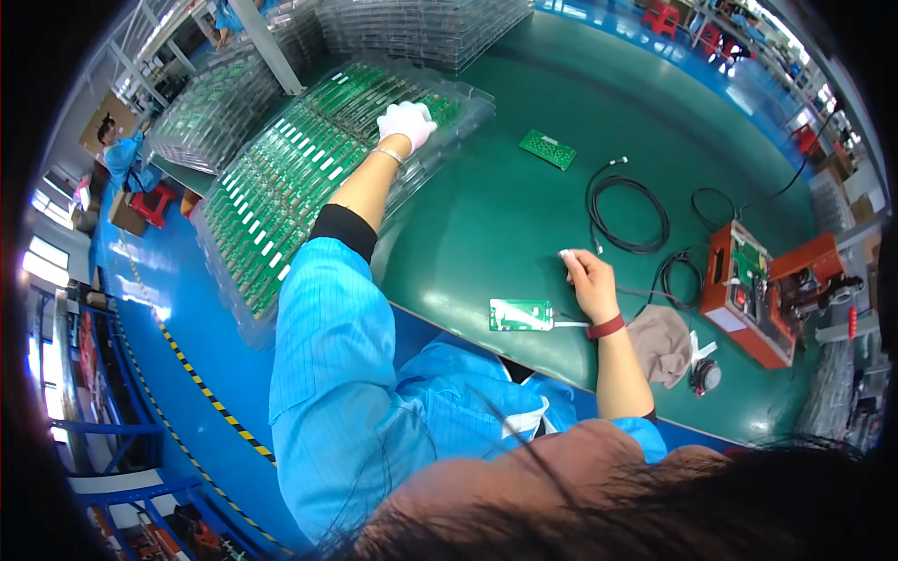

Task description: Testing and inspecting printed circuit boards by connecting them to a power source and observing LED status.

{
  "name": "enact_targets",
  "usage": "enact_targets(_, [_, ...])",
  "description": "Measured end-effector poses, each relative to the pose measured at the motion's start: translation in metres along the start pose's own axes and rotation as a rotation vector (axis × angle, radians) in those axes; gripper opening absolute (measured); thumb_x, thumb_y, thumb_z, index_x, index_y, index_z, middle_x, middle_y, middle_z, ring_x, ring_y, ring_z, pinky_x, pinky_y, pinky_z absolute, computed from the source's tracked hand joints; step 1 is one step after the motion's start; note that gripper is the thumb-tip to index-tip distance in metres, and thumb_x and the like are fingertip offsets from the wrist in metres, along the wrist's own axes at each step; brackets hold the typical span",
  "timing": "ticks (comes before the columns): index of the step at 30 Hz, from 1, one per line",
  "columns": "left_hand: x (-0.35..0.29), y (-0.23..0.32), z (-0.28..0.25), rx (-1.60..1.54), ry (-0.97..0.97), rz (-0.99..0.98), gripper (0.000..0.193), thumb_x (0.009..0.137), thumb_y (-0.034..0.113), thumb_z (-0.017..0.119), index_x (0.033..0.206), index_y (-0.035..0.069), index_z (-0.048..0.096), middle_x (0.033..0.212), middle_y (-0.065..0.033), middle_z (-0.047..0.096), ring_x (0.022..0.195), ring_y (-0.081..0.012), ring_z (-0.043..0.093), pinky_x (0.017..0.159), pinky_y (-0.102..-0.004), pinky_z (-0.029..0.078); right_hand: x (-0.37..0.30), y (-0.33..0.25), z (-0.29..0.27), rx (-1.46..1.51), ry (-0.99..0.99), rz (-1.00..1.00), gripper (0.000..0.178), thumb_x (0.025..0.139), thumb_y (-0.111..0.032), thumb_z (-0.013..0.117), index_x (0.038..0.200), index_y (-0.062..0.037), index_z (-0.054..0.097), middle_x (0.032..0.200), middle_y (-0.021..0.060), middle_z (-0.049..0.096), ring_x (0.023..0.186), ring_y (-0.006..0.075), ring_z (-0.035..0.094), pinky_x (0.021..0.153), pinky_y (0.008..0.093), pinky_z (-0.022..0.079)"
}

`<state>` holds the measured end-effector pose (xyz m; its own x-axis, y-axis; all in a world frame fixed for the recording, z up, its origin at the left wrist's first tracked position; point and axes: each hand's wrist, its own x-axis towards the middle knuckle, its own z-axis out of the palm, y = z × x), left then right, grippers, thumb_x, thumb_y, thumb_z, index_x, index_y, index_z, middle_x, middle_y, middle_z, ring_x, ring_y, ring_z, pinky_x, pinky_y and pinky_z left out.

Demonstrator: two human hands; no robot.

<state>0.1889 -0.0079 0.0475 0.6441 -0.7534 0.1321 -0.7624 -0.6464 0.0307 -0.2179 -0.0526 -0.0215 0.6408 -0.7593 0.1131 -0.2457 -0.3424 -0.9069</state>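
My left hand [408, 125], in a white glove, reaches over the far right part of a clear plastic tray [447, 86] filled with rows of narrow green circuit boards [323, 126]. Its fingers are curled down; whatever they grip is hidden. My bare right hand [591, 285] is raised over the green table, thumb and fingers pinched together. Something small and white shows at the fingertips, too small to name. Beside my right wrist lies a green circuit board [520, 316] with a white cable [572, 324] running from its right end. Farther back rests another green board [548, 149].
Coiled black cables [666, 221] lie to the right. An orange fixture [744, 294] holding a green board stands beyond a crumpled beige cloth [660, 344]. Stacks of clear trays [426, 33] rise at the back. A grey post [267, 47] stands behind the boards. A person [126, 159] in blue sits far left.
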Motion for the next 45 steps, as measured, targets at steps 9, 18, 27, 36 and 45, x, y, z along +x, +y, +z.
enact_targets(9, [-0.076,0.071,-0.012,-2.444,-0.497,0.164,0.029,0.099,0.021,0.049,0.122,0.004,0.054,0.076,-0.0049,0.056,0.062,-0.0152,0.053,0.064,-0.0299,0.047,0.000,-0.003,-0.008,0.014,0.051,-0.043,0.018,0.092,-0.016,0.061,0.093,-0.0006,0.071,0.059,-0.0006,0.056,0.053,0.0083,0.047,0.050,0.0216,0.036])
enact_targets(18, [-0.128,0.153,0.032,-2.718,-0.766,0.095,0.036,0.099,0.018,0.051,0.133,0.008,0.047,0.076,-0.0033,0.055,0.057,-0.0120,0.048,0.055,-0.0269,0.044,-0.001,-0.005,-0.005,-0.008,0.053,-0.172,0.013,0.090,-0.010,0.062,0.092,0.0015,0.069,0.063,0.0016,0.059,0.054,0.0114,0.048,0.051,0.0249,0.038])
enact_targets(27, [-0.145,0.179,0.049,-2.327,-0.710,0.038,0.050,0.096,0.012,0.050,0.144,0.008,0.036,0.084,-0.0080,0.056,0.059,-0.0109,0.047,0.059,-0.0267,0.044,-0.003,-0.009,-0.002,-0.047,0.014,-0.189,0.014,0.090,-0.010,0.061,0.088,0.0029,0.066,0.067,0.0022,0.060,0.055,0.0125,0.045,0.053,0.0261,0.037])
enact_targets(36, [-0.156,0.189,0.036,-2.104,-0.571,0.152,0.058,0.092,0.008,0.050,0.147,0.001,0.032,0.091,-0.0117,0.061,0.058,-0.0101,0.048,0.055,-0.0209,0.044,-0.004,-0.016,0.002,0.079,-0.160,-0.095,0.015,0.090,-0.010,0.060,0.085,0.0029,0.064,0.066,0.0017,0.057,0.056,0.0122,0.042,0.054,0.0251,0.036])
enact_targets(45, [-0.161,0.189,0.036,-1.913,-0.568,0.274,0.055,0.094,0.010,0.052,0.146,0.003,0.036,0.090,-0.0108,0.061,0.057,-0.0086,0.045,0.057,-0.0213,0.044,0.002,-0.020,-0.007,0.006,-0.280,-0.020,0.015,0.089,-0.009,0.060,0.081,0.0030,0.064,0.064,0.0015,0.055,0.055,0.0110,0.040,0.052,0.0248,0.035])
